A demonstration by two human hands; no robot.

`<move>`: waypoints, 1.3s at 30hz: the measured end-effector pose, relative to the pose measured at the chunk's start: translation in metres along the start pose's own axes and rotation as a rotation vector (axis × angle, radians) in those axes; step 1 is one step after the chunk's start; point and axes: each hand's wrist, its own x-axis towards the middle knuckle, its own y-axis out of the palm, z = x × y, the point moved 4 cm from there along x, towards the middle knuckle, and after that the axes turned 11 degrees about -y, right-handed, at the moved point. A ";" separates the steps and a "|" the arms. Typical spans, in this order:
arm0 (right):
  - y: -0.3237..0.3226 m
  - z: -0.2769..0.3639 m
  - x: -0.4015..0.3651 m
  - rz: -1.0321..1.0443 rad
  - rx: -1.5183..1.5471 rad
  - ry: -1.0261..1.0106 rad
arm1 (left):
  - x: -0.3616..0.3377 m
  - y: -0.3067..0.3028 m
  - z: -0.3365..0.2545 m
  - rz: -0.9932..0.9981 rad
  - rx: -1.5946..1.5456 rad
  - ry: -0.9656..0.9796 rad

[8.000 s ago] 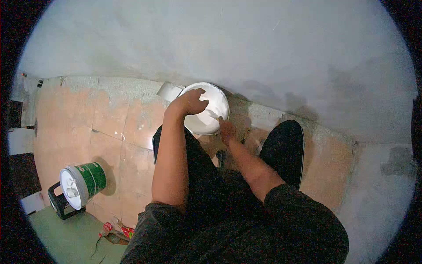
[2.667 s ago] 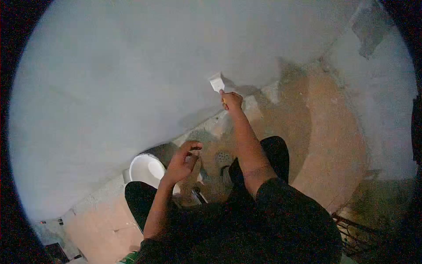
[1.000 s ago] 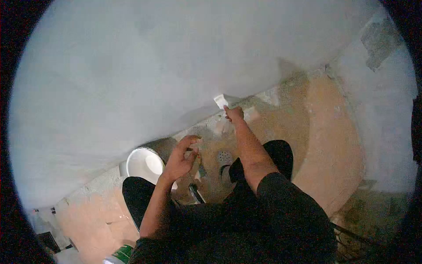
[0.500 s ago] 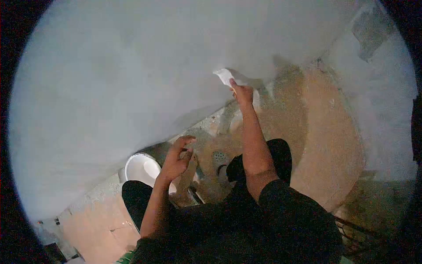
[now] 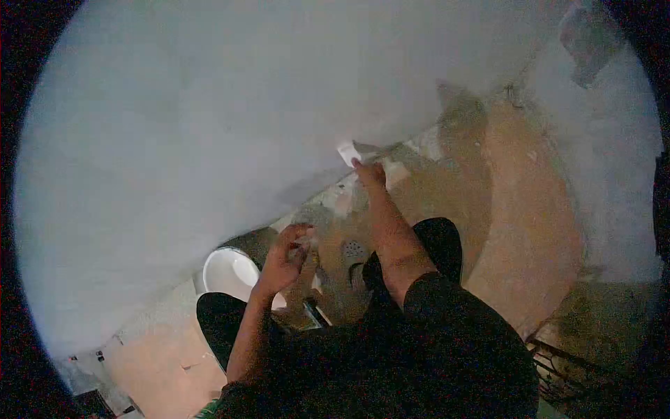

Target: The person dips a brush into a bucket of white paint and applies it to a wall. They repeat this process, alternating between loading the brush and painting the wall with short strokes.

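Note:
My right hand (image 5: 370, 173) is closed round a flat white putty spreader (image 5: 347, 153). The spreader's wide end is against the grey-white wall (image 5: 209, 119), low down near where it meets the floor. My left hand (image 5: 283, 262) hangs in front of my knees, fingers bent and apart from the thumb, with pale smears at the fingertips. Just left of that hand stands a white bucket (image 5: 218, 271), partly hidden by my knee and forearm. Whatever is inside the bucket looks white; its depth does not show.
The brownish floor (image 5: 530, 230) carries pale stains along the wall's foot. A grey clog with holes (image 5: 354, 248) shows between my legs, near a dark handle-like bar (image 5: 315, 312). Dark metal rods (image 5: 565, 359) lie at lower right. A second wall (image 5: 614, 174) rises on the right.
My right hand has moved down and slightly left along the wall with the spreader, closer to the floor. My left hand has barely shifted, its fingers a little more curled.

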 end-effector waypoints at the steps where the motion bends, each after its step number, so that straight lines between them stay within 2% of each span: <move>1: 0.014 -0.018 0.007 -0.082 -0.112 -0.029 | 0.000 -0.001 -0.001 -0.004 0.002 -0.018; 2: 0.007 -0.012 -0.003 -0.003 -0.124 0.137 | 0.000 -0.002 0.000 -0.008 0.004 -0.021; 3: -0.005 0.003 -0.012 0.001 -0.124 0.138 | 0.001 -0.001 0.001 -0.003 0.013 -0.017; 5: -0.017 0.027 -0.024 0.186 -0.393 0.221 | 0.001 -0.001 0.000 0.001 0.019 -0.010; 7: -0.021 0.050 -0.031 0.114 -0.420 0.140 | -0.001 -0.001 -0.005 0.013 -0.044 0.010; 9: -0.056 0.107 -0.054 0.124 -0.252 0.071 | -0.003 0.001 -0.002 -0.012 -0.031 0.039; 10: -0.066 0.130 -0.060 0.003 -0.237 0.046 | -0.003 0.002 0.000 -0.023 -0.033 0.035; 12: -0.096 0.173 -0.072 -0.019 -0.225 0.033 | -0.005 0.002 -0.002 -0.031 0.020 0.041; 14: -0.118 0.195 -0.080 -0.042 -0.217 0.023 | -0.008 0.002 -0.009 -0.012 -0.027 0.019; 16: -0.141 0.211 -0.086 -0.200 -0.171 -0.027 | -0.009 0.004 -0.011 0.008 -0.079 0.002; 17: -0.150 0.217 -0.090 -0.205 -0.174 -0.033 | -0.009 0.004 -0.010 0.000 -0.062 -0.004; 19: -0.164 0.237 -0.107 -0.134 0.126 -0.183 | -0.008 0.003 -0.004 -0.012 -0.049 -0.012; 20: -0.173 0.250 -0.117 -0.144 0.179 -0.271 | -0.008 0.002 -0.003 -0.023 -0.080 0.011; 22: -0.177 0.267 -0.126 -0.083 0.282 -0.260 | -0.009 0.000 0.001 -0.035 -0.116 0.028; 24: -0.160 0.266 -0.119 0.003 0.431 -0.312 | -0.007 -0.005 0.001 -0.022 -0.057 0.056; 27: -0.096 0.225 -0.082 -0.032 0.449 -0.358 | -0.006 -0.011 0.004 -0.027 -0.051 0.032; 28: -0.069 0.206 -0.069 0.131 0.415 -0.322 | -0.008 -0.014 0.005 -0.029 -0.052 0.032; 29: -0.053 0.199 -0.069 0.135 0.416 -0.323 | -0.009 -0.016 0.003 -0.027 -0.059 0.036; 31: -0.020 0.182 -0.076 0.081 0.632 -0.111 | -0.009 -0.020 0.006 -0.031 -0.067 0.035; 32: -0.006 0.174 -0.075 0.089 0.631 -0.103 | -0.008 -0.022 0.013 -0.036 -0.069 0.030; 34: 0.019 0.157 -0.073 0.200 0.684 0.031 | -0.006 -0.024 0.022 -0.066 -0.023 0.070; 37: 0.038 0.144 -0.074 0.135 0.558 -0.018 | -0.005 -0.024 0.026 -0.059 -0.116 0.064; 39: 0.048 0.128 -0.072 0.184 0.631 0.032 | -0.006 -0.022 0.018 -0.032 -0.097 0.032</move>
